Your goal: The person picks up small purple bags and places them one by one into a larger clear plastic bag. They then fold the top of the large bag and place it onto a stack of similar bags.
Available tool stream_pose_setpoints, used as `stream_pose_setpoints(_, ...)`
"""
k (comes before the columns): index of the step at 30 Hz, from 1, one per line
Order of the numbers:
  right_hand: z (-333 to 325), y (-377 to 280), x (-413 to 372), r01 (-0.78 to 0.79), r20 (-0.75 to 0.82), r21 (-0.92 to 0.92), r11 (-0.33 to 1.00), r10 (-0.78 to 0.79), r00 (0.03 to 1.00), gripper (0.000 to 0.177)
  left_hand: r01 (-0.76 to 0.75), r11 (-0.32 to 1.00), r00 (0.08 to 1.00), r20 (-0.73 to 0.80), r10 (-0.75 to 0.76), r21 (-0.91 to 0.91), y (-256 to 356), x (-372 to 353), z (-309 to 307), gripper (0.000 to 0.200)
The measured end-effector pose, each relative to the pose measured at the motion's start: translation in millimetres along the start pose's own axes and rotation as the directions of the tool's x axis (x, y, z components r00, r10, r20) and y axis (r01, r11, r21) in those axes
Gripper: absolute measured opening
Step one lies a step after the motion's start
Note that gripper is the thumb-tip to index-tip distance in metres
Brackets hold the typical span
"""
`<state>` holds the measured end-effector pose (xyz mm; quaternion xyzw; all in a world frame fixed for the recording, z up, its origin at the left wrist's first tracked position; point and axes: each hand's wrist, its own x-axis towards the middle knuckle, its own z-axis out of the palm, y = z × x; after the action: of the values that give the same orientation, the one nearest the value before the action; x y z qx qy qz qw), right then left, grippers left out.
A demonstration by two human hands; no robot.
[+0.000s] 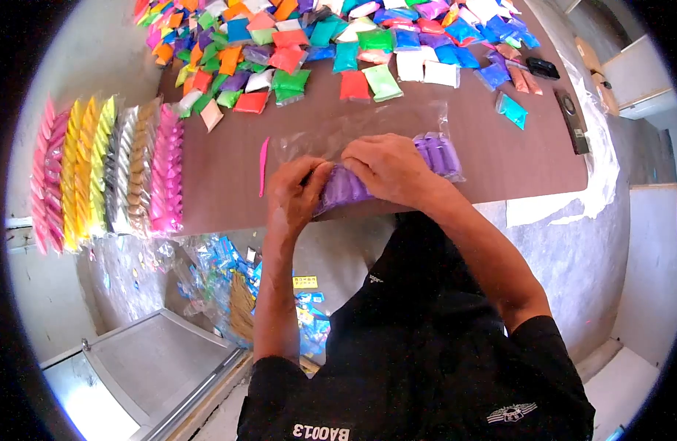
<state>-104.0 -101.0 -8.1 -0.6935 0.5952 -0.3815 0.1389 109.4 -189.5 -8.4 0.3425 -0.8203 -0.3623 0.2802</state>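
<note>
A clear plastic bag with a row of purple pieces (pixel 440 153) lies along the front edge of the brown table. My left hand (pixel 300 184) pinches the bag's left end, thumb and fingers pressed together. Over the bag's middle, my right hand (pixel 386 167) has its fingers bent and closed on the plastic, covering part of the purple row. The bag's empty clear part spreads beyond both hands. Left of the bag lies a thin pink tool (pixel 263 167), touched by neither hand.
Many small coloured packets (pixel 287 59) cover the table's far side. Long bags of twisted coloured pieces (pixel 81 173) overhang the left edge. A dark device (pixel 571 121) and a black object (pixel 542 68) lie at the right. Wrappers and a broom (pixel 243 305) are below the table.
</note>
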Motion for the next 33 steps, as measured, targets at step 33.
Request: stream_pose_setpoints(33,-66.9,39.0,-51.0,-0.076,-0.058,-0.132,0.988,0.069,0.996,0.013,-0.144,0.968,0.983,0.140,0.116,0.206,21.1,11.5,-3.6,0.018)
